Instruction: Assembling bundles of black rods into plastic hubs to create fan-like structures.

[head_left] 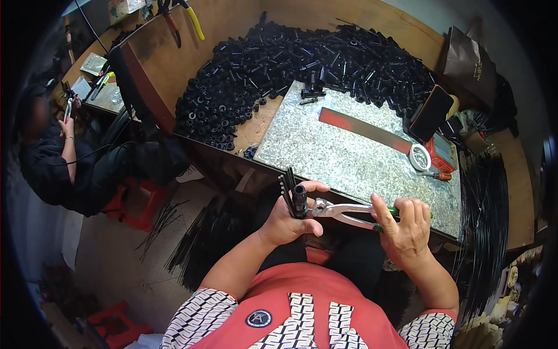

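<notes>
We are working at the near edge of the speckled slab [325,145]. Just before that edge, toward the slab's left, our left hand [282,224] is grasping an upright black tubular part [300,200] together with a bunch of thin black rods [287,185]. Before the middle of the same edge, our right hand [405,231] is gripping the green handles of some silver pliers [349,208], and their head is reaching the side of the tubular part; we are not able to tell whether the jaws are biting on it.

On the slab, a flat metal bar [366,131] patched with red is lying aslant, and a white ring-shaped dish [411,158] is resting by its right end. At the slab's right edge a red box [444,155] is standing, with an orange-handled tool [444,176] lying just in front. Beyond the slab and around to its left, a big heap of black parts [261,64] is spreading. To the slab's right, a long bundle of black rods [485,203] is trailing down. Well to the slab's left, a co-worker [49,163] is holding other pliers [68,109].
</notes>
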{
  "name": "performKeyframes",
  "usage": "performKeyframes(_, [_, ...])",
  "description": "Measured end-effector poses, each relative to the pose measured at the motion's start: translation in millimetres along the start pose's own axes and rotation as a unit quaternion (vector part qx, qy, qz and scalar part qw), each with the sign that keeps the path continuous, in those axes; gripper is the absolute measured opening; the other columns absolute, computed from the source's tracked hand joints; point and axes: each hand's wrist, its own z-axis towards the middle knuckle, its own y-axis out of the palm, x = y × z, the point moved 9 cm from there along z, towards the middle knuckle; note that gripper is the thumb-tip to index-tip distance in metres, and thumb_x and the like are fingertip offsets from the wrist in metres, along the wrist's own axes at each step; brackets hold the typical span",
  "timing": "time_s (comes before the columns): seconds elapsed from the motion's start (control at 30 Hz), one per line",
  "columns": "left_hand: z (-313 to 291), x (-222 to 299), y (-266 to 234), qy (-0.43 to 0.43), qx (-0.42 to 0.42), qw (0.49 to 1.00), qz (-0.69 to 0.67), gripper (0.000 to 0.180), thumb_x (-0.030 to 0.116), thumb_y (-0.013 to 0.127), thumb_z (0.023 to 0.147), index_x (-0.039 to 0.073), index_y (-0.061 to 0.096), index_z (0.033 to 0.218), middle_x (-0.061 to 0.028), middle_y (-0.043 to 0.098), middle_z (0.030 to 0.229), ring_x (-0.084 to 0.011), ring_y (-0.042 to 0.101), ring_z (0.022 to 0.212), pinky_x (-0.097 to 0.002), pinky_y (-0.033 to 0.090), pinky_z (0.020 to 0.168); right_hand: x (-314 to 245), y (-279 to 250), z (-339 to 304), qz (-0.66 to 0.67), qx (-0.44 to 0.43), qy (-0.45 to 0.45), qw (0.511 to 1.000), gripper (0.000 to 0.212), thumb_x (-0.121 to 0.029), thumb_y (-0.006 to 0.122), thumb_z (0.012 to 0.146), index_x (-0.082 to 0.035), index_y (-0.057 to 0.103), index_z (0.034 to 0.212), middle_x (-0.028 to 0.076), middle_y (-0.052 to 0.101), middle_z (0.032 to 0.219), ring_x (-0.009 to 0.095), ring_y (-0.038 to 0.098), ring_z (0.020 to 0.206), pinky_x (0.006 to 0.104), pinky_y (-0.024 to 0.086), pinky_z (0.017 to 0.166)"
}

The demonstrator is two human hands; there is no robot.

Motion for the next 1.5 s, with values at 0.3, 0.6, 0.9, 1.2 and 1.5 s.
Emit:
performKeyframes(0.3, [2.3, 5.3, 4.4, 0.008, -0.004, 1.000, -0.002, 0.095, 0.043, 0.082, 0.060, -0.004, 0.037, 0.130, 0.0034, 0.063, 0.079, -0.0007, 0.049, 0.071, -0.0176, 0.034, 0.061, -0.4, -0.8, -0.2, -0.004, 0.008, -0.003, 1.000, 0.046, -0.015, 0.065, 0.083, -0.018, 0.055, 0.127, 0.005, 0.045, 0.078, 0.022, 0.046, 0.068, 0.0354, 0.035, 0.061])
performKeyframes(0.6, [-1.9, 6.6, -0.9, 0.052, 0.073, 0.996, 0.008, 0.079, 0.036, 0.085, 0.063, -0.003, 0.048, 0.121, 0.0054, 0.056, 0.075, -0.0005, 0.045, 0.066, -0.0169, 0.031, 0.057, -9.6, 24.4, -8.2, 0.206, -0.106, 0.090, 0.969, 0.073, -0.009, 0.076, 0.066, -0.008, 0.048, 0.134, 0.010, 0.046, 0.078, 0.026, 0.049, 0.068, 0.0378, 0.038, 0.059])
performKeyframes(0.9, [-7.3, 7.8, -5.0, 0.053, 0.067, 0.996, 0.037, 0.070, 0.037, 0.084, 0.063, -0.001, 0.055, 0.115, 0.0059, 0.052, 0.079, -0.0012, 0.043, 0.069, -0.0168, 0.032, 0.059, -14.0, 25.5, -7.4, 0.212, -0.102, 0.075, 0.969, 0.068, -0.013, 0.073, 0.071, -0.008, 0.048, 0.134, 0.010, 0.045, 0.078, 0.025, 0.048, 0.068, 0.0373, 0.038, 0.060])
performKeyframes(1.2, [-5.2, 9.5, 0.8, 0.000, 0.012, 0.996, 0.084, 0.073, 0.044, 0.085, 0.060, 0.001, 0.058, 0.114, 0.0007, 0.059, 0.090, -0.0054, 0.052, 0.080, -0.0203, 0.043, 0.070, -10.8, 11.8, -0.8, 0.141, -0.063, 0.022, 0.988, 0.064, -0.014, 0.074, 0.072, -0.009, 0.050, 0.132, 0.010, 0.045, 0.079, 0.026, 0.046, 0.068, 0.0374, 0.037, 0.061])
performKeyframes(1.5, [-2.9, 4.1, 5.9, -0.052, -0.021, 0.998, 0.037, 0.079, 0.044, 0.086, 0.058, 0.000, 0.056, 0.116, 0.0022, 0.060, 0.088, -0.0030, 0.052, 0.078, -0.0181, 0.041, 0.066, -10.4, 20.4, -4.6, 0.198, -0.078, 0.036, 0.976, 0.065, -0.014, 0.074, 0.071, -0.009, 0.051, 0.131, 0.011, 0.045, 0.081, 0.026, 0.046, 0.069, 0.0373, 0.037, 0.061])
